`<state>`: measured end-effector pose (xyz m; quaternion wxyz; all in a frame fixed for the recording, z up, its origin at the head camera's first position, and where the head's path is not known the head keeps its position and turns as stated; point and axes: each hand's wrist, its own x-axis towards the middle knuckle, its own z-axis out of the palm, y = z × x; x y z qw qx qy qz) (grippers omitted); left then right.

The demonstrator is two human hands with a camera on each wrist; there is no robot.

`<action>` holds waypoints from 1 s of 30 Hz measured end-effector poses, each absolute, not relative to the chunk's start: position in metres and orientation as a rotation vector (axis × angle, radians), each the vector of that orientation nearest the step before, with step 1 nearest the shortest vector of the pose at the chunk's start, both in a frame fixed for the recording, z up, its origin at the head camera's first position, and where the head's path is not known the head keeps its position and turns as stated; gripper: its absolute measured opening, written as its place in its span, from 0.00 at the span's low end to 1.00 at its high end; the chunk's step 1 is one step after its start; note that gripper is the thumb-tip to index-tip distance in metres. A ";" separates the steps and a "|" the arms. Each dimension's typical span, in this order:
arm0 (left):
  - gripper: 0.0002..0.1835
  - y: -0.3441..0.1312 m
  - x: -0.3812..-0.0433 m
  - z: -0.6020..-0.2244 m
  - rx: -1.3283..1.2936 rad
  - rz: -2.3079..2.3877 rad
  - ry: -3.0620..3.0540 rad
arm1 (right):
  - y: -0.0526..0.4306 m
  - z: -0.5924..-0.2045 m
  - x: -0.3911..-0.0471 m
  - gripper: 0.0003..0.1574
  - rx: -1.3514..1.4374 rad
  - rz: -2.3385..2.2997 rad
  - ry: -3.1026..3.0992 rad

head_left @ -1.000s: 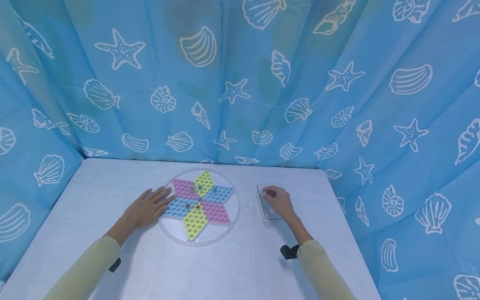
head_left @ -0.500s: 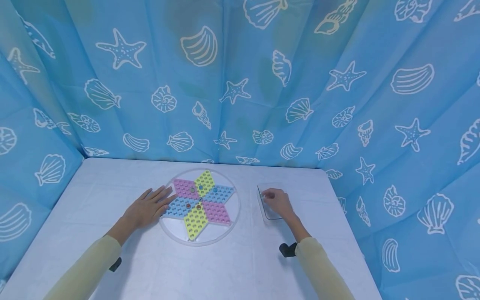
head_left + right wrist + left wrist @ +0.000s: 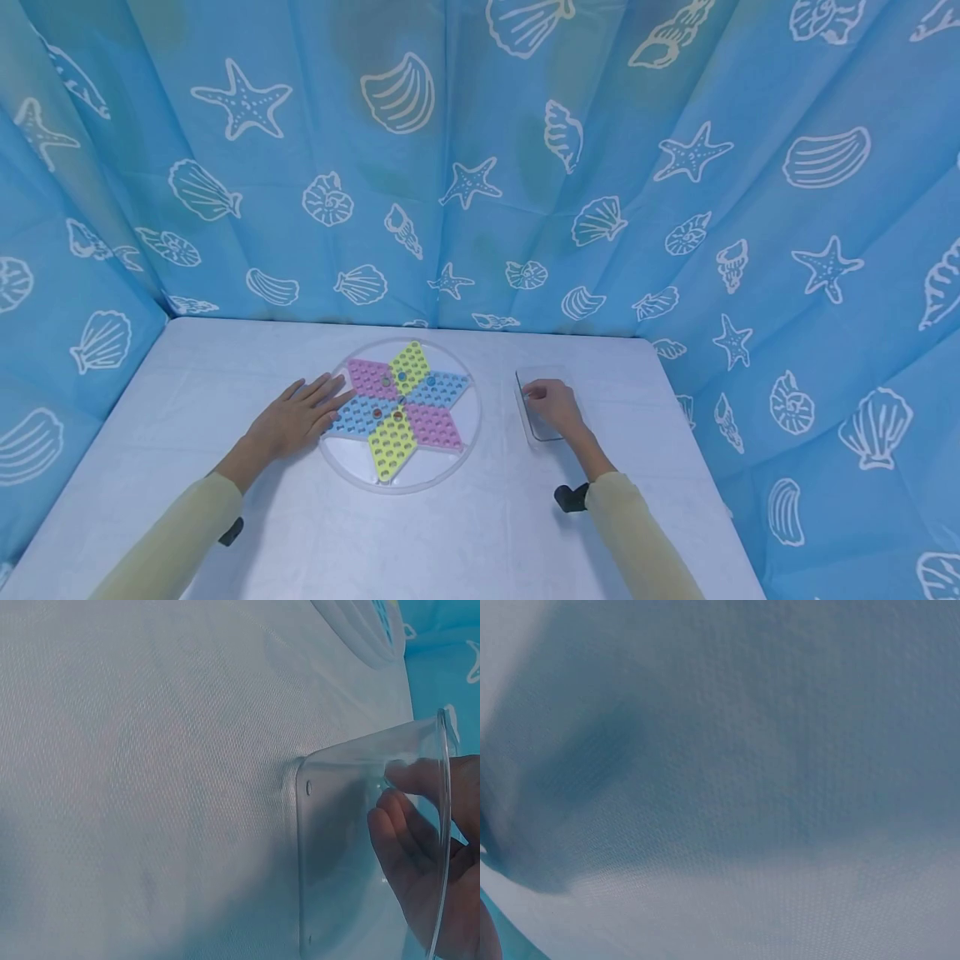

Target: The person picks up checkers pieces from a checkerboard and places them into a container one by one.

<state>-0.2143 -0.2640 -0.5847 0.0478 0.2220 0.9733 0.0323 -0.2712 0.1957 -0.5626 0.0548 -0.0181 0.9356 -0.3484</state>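
Right hand [image 3: 553,403] across clear box rim [image 3: 536,437]; gap to game board [image 3: 435,427].

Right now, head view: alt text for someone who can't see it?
A person's right hand is partly inside a clear container; the left hand lies spread at the left edge of a round board bearing a multicoloured star and several marbles. White-covered table, blue seashell-print curtain behind.

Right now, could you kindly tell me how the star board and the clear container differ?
The star board is round; the clear container is smaller and roughly rectangular. The board shows pink, yellow and blue; the container is transparent. The board is flatter; the container has taller walls. Both rest on the table.
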 end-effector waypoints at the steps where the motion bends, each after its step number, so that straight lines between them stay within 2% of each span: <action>1: 0.31 -0.264 -0.214 -0.584 0.675 0.099 2.968 | 0.195 -0.563 -0.272 0.13 -0.056 -1.047 2.843; 30: 0.31 -0.264 -0.211 -0.584 0.691 0.104 2.990 | 0.192 -0.564 -0.272 0.15 -0.057 -0.982 2.824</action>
